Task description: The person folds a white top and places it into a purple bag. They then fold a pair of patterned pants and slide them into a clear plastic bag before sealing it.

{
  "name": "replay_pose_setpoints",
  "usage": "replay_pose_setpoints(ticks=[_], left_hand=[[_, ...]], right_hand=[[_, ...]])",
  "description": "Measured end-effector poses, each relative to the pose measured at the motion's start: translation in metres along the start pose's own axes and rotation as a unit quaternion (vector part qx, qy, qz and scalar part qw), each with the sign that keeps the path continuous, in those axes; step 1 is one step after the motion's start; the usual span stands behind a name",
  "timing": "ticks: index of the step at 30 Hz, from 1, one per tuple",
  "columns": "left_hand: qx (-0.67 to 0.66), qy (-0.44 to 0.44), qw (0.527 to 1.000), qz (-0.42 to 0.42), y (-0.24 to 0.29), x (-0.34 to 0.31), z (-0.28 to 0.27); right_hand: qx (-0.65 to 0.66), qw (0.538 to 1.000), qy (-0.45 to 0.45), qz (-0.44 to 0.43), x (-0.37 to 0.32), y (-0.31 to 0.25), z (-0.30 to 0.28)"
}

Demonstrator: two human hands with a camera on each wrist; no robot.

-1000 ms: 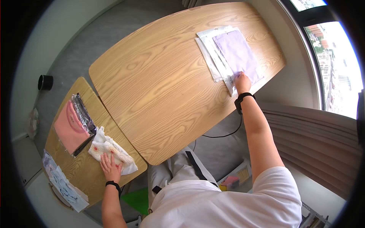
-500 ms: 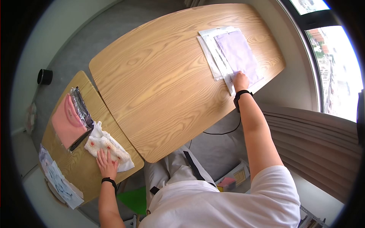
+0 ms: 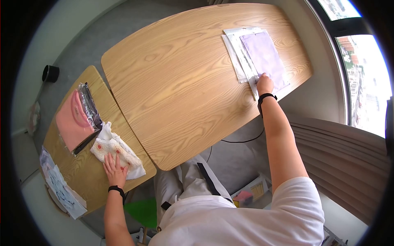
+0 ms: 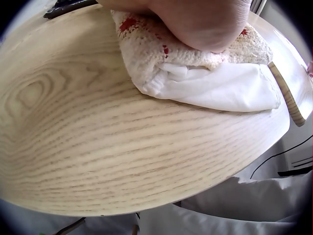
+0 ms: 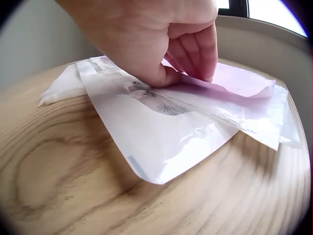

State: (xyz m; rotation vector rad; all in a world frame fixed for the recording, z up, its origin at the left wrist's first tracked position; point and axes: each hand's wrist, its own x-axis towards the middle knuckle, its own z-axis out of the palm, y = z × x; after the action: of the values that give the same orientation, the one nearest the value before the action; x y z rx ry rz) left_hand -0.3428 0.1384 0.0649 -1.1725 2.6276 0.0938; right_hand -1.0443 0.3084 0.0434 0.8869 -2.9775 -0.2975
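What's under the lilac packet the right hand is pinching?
Several clear plastic bags lie stacked under the lilac packet, on the wooden table. Their number and contents are covered.

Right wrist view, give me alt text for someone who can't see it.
The right hand pinches, with curled fingers, the edge of a thin lilac sheet lying on a stack of clear plastic bags on a pale wooden table.
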Motion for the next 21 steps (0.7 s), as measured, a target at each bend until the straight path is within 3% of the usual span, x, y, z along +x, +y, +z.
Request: replay_pose_setpoints(ticks=[5, 8, 10, 16, 19, 21], left_hand=[[-0.012, -0.022, 1.000, -0.015, 0.001, 0.000, -0.003], [-0.010, -0.030, 0.999, -0.023, 0.001, 0.001, -0.003], [-0.019, -0.026, 0.999, -0.017, 0.001, 0.000, -0.003], [-0.056, -0.015, 0.998, -0.012, -0.003, -0.003, -0.002], [-0.066, 0.001, 0.998, -0.007, -0.003, -0.003, -0.003], [-0.081, 0.018, 0.997, -0.006, -0.003, -0.005, 0.000]], right_hand=[[-0.007, 1.000, 0.027, 0.001, -0.004, 0.007, -0.003], [0.072, 0.994, 0.054, 0.065, -0.010, 0.012, -0.018], [0.141, 0.975, 0.169, 0.017, -0.039, -0.007, -0.039], [0.305, 0.910, 0.134, -0.246, -0.179, -0.084, -0.130], [0.439, 0.847, 0.044, -0.296, -0.242, -0.123, -0.177], [0.449, 0.824, 0.014, -0.346, -0.272, -0.143, -0.204]])
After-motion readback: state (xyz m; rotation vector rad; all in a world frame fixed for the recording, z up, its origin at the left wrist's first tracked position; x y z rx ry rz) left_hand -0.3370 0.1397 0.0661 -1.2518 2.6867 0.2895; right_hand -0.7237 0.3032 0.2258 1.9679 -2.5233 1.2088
